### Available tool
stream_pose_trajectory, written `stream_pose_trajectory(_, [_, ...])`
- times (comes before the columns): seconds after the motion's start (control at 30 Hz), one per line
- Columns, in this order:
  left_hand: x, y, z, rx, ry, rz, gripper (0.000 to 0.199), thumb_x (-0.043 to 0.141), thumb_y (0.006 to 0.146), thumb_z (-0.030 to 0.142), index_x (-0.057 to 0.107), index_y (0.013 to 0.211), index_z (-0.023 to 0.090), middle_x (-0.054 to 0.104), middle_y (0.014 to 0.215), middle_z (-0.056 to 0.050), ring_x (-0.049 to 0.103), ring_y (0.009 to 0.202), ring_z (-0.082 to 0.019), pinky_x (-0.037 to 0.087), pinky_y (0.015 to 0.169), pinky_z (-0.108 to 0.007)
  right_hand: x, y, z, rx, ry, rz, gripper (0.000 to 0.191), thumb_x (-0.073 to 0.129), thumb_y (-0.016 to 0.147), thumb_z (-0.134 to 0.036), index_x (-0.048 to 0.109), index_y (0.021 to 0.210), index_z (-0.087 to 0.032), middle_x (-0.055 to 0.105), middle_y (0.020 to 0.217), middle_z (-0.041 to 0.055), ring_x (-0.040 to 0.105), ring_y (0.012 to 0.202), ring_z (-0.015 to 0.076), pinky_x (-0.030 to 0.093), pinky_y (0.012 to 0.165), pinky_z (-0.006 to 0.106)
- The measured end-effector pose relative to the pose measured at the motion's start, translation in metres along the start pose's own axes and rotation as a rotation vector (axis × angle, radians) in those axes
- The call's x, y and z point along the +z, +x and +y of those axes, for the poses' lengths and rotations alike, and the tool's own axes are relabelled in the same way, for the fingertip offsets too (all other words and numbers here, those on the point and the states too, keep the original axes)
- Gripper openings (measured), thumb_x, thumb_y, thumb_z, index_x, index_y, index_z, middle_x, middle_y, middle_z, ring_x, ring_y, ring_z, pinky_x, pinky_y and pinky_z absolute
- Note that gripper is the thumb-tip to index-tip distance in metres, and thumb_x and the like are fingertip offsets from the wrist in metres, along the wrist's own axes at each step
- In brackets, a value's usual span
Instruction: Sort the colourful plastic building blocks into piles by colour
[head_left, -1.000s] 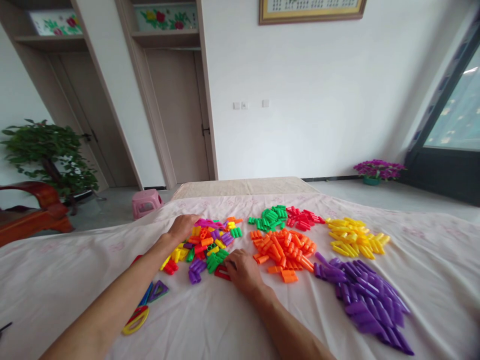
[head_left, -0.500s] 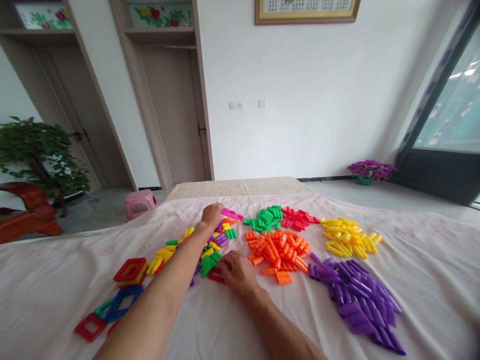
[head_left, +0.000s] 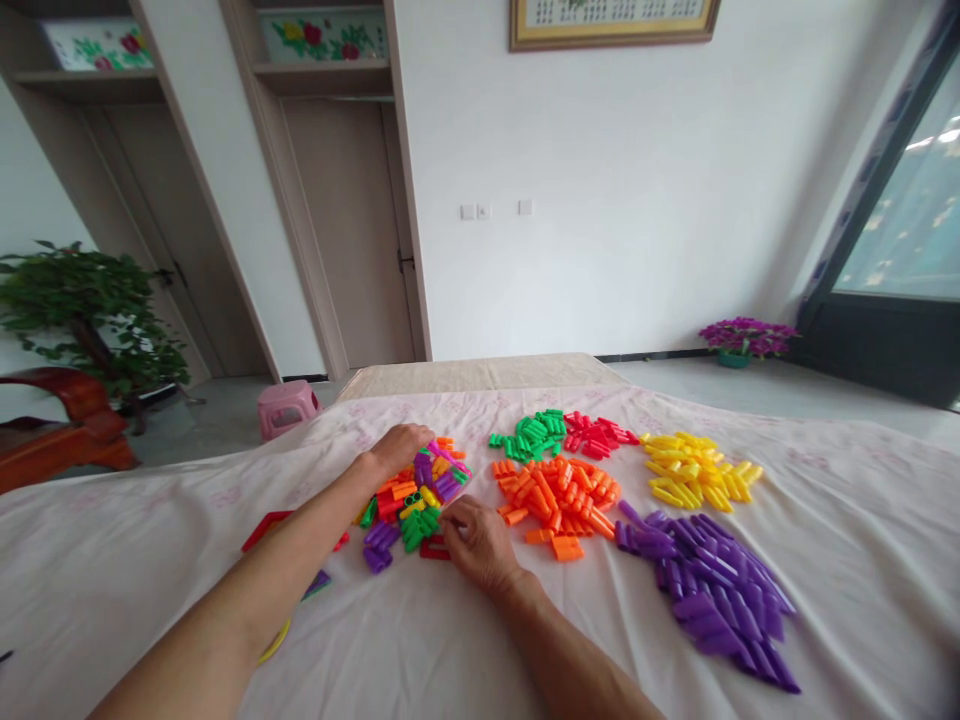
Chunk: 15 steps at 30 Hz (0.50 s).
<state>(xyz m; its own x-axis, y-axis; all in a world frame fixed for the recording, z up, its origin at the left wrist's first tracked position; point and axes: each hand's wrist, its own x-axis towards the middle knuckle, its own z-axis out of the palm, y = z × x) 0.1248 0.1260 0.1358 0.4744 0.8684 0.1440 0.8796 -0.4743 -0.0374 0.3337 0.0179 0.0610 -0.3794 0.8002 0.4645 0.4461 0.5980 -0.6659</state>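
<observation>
My left hand is at the far left side of a mixed pile of plastic building blocks, its fingers closed on the edge of a magenta frame-shaped tile. Blocks in the pile show around and through the tile. My right hand rests on the cloth at the pile's near right side, fingers curled, beside green blocks. A red frame tile lies partly under its fingertips; what those fingers pinch, if anything, is hidden. Behind my left forearm, another red tile is partly covered.
Sorted blocks lie to the right: green, red, orange, yellow and purple. A pale cloth covers the table. A pink stool stands beyond its left edge.
My left hand has moved left and nearer, bringing the magenta tile down over the mixed pile. My left forearm now covers more of the frame tiles at left. My right hand has barely moved.
</observation>
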Motion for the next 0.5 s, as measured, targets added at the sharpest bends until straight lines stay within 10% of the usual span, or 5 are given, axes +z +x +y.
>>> stream_pose_trajectory(0.2, [-0.014, -0.016, -0.007, -0.023, -0.028, 0.076, 0.028, 0.048, 0.085, 0.006, 0.069, 0.098, 0.021, 0.071, 0.104, -0.005, 0.063, 0.104, -0.017, 0.046, 0.094, -0.028, 0.000, -0.001, -0.005, -0.048, 0.008, 0.015, 0.017, 0.052, 0.082, -0.011, 0.067, 0.080, -0.019, 0.065, 0.081, 0.0029, 0.060, 0.075, 0.0129, 0.043, 0.069, 0.020])
stream_pose_trajectory(0.5, [0.015, 0.044, 0.017, -0.215, -0.016, 0.137, 0.030, 0.042, 0.089, 0.010, 0.070, 0.101, 0.014, 0.070, 0.107, -0.013, 0.064, 0.102, -0.020, 0.047, 0.090, -0.029, -0.001, 0.001, -0.007, -0.028, 0.016, 0.032, 0.017, 0.052, 0.080, -0.010, 0.067, 0.079, -0.019, 0.064, 0.080, 0.0028, 0.058, 0.071, 0.0125, 0.041, 0.064, 0.020])
